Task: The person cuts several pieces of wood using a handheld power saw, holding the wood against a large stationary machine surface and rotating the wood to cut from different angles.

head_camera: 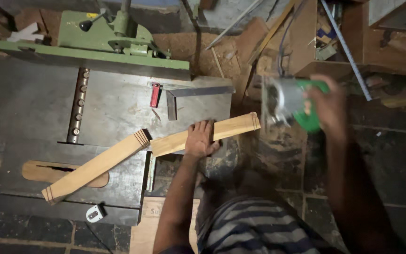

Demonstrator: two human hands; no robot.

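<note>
A: Left hand (201, 139)?
B: Pressed flat, palm down, on a pale wood strip (206, 134) lying across the metal worktop (113, 110) edge, tilted toward two o'clock.
A: Right hand (329, 107)?
B: Clenched on a green power tool (293, 102), raised at three o'clock of the strip, blurred.
A: Else?
B: A second strip (95, 165) at nine o'clock.

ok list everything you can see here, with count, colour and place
tapered wooden pieces with dark end lines: 2, pale tan; one lying diagonally on the machine table, one under the left hand
metal woodworking machine table: 1, dark grey, left half
machine fence assembly: 1, green, top left
try square with red tab: 1, grey steel, table's far edge
small tape measure: 1, white, table's near edge
handheld power tool: 1, green and silver, blurred, in the right hand
left hand: pressing on the wooden piece
right hand: gripping the tool
</note>
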